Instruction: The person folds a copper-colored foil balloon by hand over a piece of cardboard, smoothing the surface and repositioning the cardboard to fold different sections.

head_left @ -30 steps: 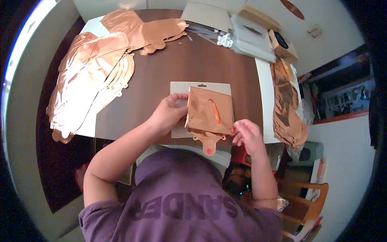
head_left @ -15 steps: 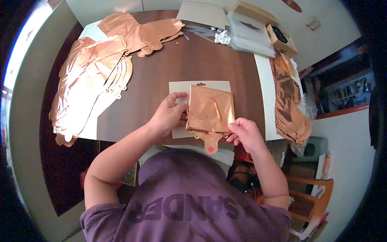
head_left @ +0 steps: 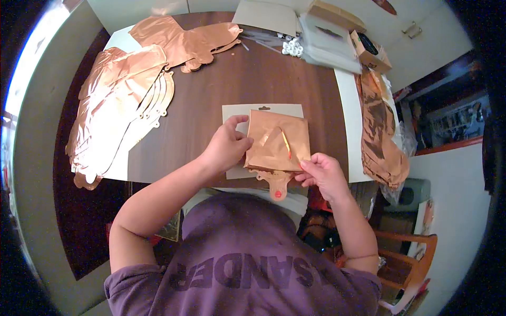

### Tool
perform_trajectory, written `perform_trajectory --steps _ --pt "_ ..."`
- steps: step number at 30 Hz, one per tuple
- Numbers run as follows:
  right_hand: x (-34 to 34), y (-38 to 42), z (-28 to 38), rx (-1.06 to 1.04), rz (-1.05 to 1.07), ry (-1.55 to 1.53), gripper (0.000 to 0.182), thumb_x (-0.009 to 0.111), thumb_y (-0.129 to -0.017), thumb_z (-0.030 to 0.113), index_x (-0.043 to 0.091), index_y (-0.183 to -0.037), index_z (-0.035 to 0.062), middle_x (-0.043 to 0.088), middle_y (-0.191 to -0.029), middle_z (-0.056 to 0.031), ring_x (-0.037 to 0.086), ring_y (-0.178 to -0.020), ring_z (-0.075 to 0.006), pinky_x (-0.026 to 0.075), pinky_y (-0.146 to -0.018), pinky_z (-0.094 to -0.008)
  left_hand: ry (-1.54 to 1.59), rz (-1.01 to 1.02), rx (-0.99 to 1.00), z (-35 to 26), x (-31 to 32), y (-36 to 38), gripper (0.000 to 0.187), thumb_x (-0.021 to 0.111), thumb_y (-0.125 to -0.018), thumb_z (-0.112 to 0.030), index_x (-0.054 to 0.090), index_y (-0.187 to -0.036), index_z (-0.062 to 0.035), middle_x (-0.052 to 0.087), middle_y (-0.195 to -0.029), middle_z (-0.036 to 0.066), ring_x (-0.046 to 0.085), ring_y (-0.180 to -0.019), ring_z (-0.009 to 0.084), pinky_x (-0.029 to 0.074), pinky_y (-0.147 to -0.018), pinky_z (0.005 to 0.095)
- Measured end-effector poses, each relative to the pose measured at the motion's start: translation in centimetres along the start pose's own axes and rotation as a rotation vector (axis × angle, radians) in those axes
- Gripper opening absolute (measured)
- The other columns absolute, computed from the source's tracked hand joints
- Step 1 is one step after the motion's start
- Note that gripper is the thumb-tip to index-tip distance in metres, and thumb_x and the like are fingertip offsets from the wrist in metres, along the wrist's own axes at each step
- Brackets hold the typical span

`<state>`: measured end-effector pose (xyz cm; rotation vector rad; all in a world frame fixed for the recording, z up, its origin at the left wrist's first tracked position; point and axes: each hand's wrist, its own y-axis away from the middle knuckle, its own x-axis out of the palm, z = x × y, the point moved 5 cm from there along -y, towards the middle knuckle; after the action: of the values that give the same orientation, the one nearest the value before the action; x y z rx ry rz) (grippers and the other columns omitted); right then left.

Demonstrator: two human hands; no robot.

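Observation:
A rose-gold foil balloon (head_left: 269,150), folded into a square packet, lies over a white card (head_left: 234,111) with a hanging slot at its top. Its tail (head_left: 278,189), marked with a red spot, sticks out at the bottom. My left hand (head_left: 227,145) holds the packet's left edge, thumb on the near face and some fingers hidden behind. At the lower right corner, my right hand (head_left: 322,173) pinches the foil between thumb and fingers. A thin yellow-orange streak, perhaps a reflection, shows on the packet's face.
Flat rose-gold foil balloons (head_left: 121,89) are heaped on the table's left side. More foil (head_left: 377,131) lies along the right edge. At the back are white rings (head_left: 292,48), clear plastic bags (head_left: 327,47), white cards (head_left: 263,18) and a small cardboard box (head_left: 371,58).
My left thumb has come onto the packet's left edge. The packet is slightly flatter and more squarely turned to view. My right hand keeps its pinch at the lower corner.

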<state>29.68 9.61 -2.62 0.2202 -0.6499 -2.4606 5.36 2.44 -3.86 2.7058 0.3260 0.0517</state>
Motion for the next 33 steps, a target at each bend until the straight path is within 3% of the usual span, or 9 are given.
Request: perform_trajectory --steps 6,9,12,13,16,19,23,26,33 --pt "-0.4 0.1 -1.4 0.008 -0.078 -0.195 0.017 0.068 -0.093 0.012 0.055 -0.097 0.0011 0.067 -0.085 -0.0100 0.068 -0.067 -0.0160 0.057 -0.054 -0.0261 0.019 0.002 -0.029 0.3 0.3 -0.2 0.057 0.060 -0.092 0.000 0.036 -0.143 -0.0024 0.069 -0.093 0.016 0.067 -0.077 0.0178 0.054 -0.062 0.0292" --pt "-0.6 0.4 -1.2 -0.022 -0.115 -0.020 0.029 0.072 -0.090 0.014 0.054 -0.108 0.0014 0.066 -0.086 -0.0108 0.067 -0.067 -0.0180 0.055 -0.055 -0.0301 -0.028 -0.015 0.020 0.9 0.4 -0.4 0.057 0.060 -0.092 0.000 0.036 -0.144 -0.0024 0.069 -0.091 0.016 0.067 -0.077 0.0180 0.054 -0.062 0.0296" --pt "1.0 3.2 3.3 -0.356 -0.447 0.806 0.043 0.074 -0.084 0.014 0.051 -0.118 0.0020 0.065 -0.096 -0.0140 0.067 -0.080 -0.0253 0.055 -0.067 -0.0393 -0.079 -0.036 0.055 1.0 0.4 -0.3 0.056 0.060 -0.092 -0.001 0.036 -0.143 -0.0018 0.069 -0.090 0.016 0.067 -0.076 0.0182 0.054 -0.062 0.0305" --pt "1.8 3.8 3.8 -0.612 -0.516 1.009 0.048 0.075 -0.081 0.015 0.053 -0.122 0.0023 0.061 -0.110 -0.0157 0.062 -0.098 -0.0332 0.049 -0.083 -0.0473 -0.094 -0.040 0.059 0.9 0.4 -0.2 0.056 0.060 -0.092 -0.001 0.036 -0.143 -0.0016 0.069 -0.089 0.016 0.067 -0.076 0.0183 0.054 -0.062 0.0308" --pt "5.7 4.0 3.7 -0.951 -0.303 1.106 0.051 0.074 -0.081 0.021 0.055 -0.125 0.0022 0.055 -0.125 -0.0190 0.052 -0.118 -0.0378 0.041 -0.100 -0.0510 -0.120 -0.055 0.055 0.6 0.5 -0.1 0.056 0.060 -0.092 -0.002 0.036 -0.143 -0.0011 0.069 -0.088 0.015 0.066 -0.075 0.0175 0.053 -0.062 0.0311" --pt "10.1 3.3 4.2 -0.999 -0.134 1.191 0.061 0.072 -0.083 0.032 0.054 -0.131 -0.0005 0.048 -0.138 -0.0219 0.044 -0.130 -0.0402 0.032 -0.110 -0.0535 -0.189 -0.061 0.063 0.0 0.6 0.0 0.057 0.060 -0.092 -0.002 0.036 -0.143 -0.0009 0.069 -0.087 0.015 0.065 -0.075 0.0165 0.053 -0.062 0.0303" --pt "12.0 2.2 0.2 -0.889 -0.008 1.360 0.076 0.068 -0.084 0.040 0.045 -0.141 -0.0034 0.036 -0.151 -0.0236 0.033 -0.140 -0.0424 0.022 -0.116 -0.0563 -0.102 -0.047 0.007 -0.2 0.6 0.1 0.057 0.060 -0.091 -0.003 0.036 -0.143 -0.0011 0.069 -0.087 0.015 0.064 -0.075 0.0158 0.052 -0.062 0.0302" --pt "12.0 2.7 -0.8 -0.906 -0.029 1.346 0.084 0.076 -0.076 0.034 0.041 -0.146 0.0025 0.035 -0.152 -0.0208 0.031 -0.142 -0.0404 0.026 -0.114 -0.0558 -0.107 -0.064 0.004 -0.2 0.7 0.3 0.059 0.061 -0.091 -0.003 0.035 -0.144 -0.0011 0.069 -0.089 0.016 0.064 -0.075 0.0155 0.052 -0.063 0.0302" --pt "11.8 2.9 -1.1 -0.914 -0.031 1.300 0.086 0.078 -0.074 0.032 0.041 -0.147 0.0046 0.034 -0.154 -0.0202 0.029 -0.143 -0.0402 0.025 -0.115 -0.0549 -0.125 -0.049 -0.005 0.1 0.6 -0.1 0.061 0.061 -0.090 -0.003 0.034 -0.144 -0.0011 0.069 -0.094 0.017 0.064 -0.078 0.0157 0.052 -0.065 0.0297"
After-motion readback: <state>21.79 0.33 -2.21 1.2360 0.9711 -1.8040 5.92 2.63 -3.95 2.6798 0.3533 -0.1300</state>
